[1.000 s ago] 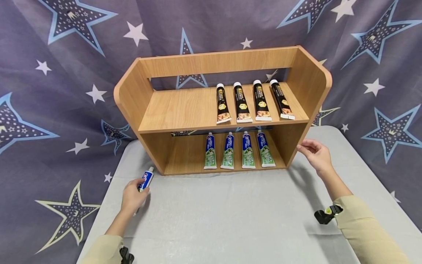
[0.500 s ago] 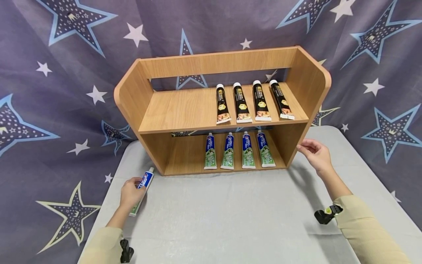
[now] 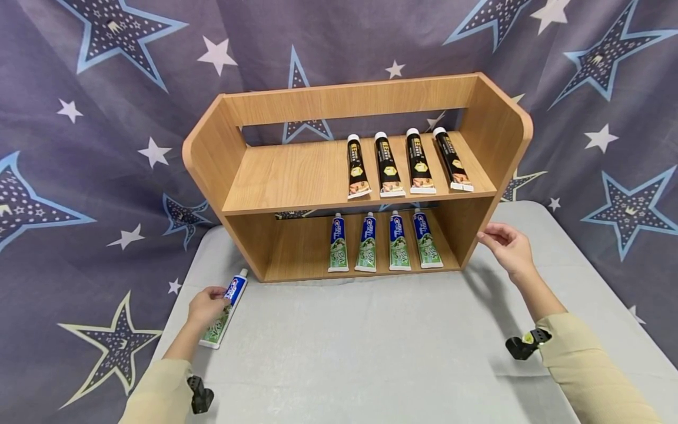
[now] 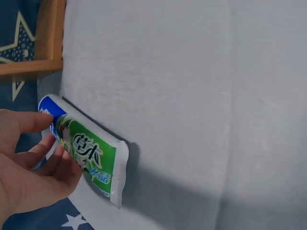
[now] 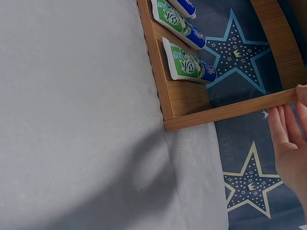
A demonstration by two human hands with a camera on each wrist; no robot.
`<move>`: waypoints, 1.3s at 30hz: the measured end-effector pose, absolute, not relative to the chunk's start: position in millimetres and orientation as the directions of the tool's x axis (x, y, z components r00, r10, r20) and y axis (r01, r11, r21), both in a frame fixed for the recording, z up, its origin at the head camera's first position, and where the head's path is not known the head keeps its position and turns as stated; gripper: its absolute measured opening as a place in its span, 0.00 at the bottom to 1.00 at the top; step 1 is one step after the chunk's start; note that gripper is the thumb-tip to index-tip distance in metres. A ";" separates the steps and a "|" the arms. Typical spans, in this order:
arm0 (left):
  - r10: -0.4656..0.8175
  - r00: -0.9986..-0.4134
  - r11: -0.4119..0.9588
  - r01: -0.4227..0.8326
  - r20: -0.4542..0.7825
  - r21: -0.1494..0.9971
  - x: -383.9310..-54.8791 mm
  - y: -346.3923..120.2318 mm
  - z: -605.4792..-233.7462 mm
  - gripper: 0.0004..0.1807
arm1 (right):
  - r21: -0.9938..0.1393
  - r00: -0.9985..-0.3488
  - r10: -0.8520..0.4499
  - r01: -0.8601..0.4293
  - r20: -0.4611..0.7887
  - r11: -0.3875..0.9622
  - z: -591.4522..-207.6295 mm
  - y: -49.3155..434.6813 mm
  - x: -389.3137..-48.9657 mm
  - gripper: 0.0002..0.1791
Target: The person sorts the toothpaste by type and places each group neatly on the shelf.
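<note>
My left hand holds a blue, green and white toothpaste tube by its left edge, left of the shelf. In the left wrist view one digit of the hand lies on the blue part of the tube; other fingers bend at its edge, partly hidden. The tube lies at a slant on or just above the cloth, cap end away from me. My right hand pinches the front edge of the wooden shelf's right side panel. In the right wrist view that hand is partly cut off.
Several black toothpaste tubes lie in a row on the upper board's right part. Several matching blue-green tubes lie below on the bottom board. A pale cloth covers the table; a star-patterned curtain hangs behind and at the sides.
My left hand has shifted a little left along the tube, and more of the tube's green face shows. The tube's lower end has swung slightly left. My right hand stays put.
</note>
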State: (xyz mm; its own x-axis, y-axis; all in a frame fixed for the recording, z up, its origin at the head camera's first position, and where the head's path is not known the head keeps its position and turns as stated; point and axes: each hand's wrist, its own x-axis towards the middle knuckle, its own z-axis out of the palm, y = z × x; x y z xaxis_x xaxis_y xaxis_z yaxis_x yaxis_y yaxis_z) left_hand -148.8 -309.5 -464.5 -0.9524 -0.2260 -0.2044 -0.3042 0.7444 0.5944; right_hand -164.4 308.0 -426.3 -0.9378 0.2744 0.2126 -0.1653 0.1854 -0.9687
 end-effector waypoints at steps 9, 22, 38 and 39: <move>-0.240 -0.859 0.576 -0.502 -0.453 0.646 -155.8 -322.9 -462.1 0.27 | -0.970 -0.939 0.270 -0.167 0.212 0.178 -425.9 307.1 -164.8 0.16; -0.214 -0.867 0.612 -0.478 -0.450 0.630 -159.1 -321.0 -456.7 0.26 | -0.975 -0.940 0.272 -0.173 0.206 0.138 -426.1 307.7 -164.7 0.16; -0.204 -0.941 0.826 -0.314 -0.271 0.468 -147.4 -289.6 -445.5 0.20 | -0.971 -0.942 0.281 -0.127 0.182 0.204 -426.4 308.8 -165.0 0.13; -0.206 -0.943 0.832 -0.310 -0.263 0.461 -147.2 -289.0 -445.8 0.20 | -0.971 -0.942 0.283 -0.128 0.182 0.201 -426.3 308.5 -164.8 0.14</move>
State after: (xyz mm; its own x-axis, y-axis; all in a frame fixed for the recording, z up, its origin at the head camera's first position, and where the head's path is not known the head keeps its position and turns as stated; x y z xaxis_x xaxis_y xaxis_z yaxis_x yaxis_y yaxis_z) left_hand -147.2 -289.0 -445.8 -0.9426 -0.2062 -0.2627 -0.3103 0.8316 0.4606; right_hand -164.8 308.5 -426.3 -0.9417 0.2828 0.1822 -0.1275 0.2012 -0.9712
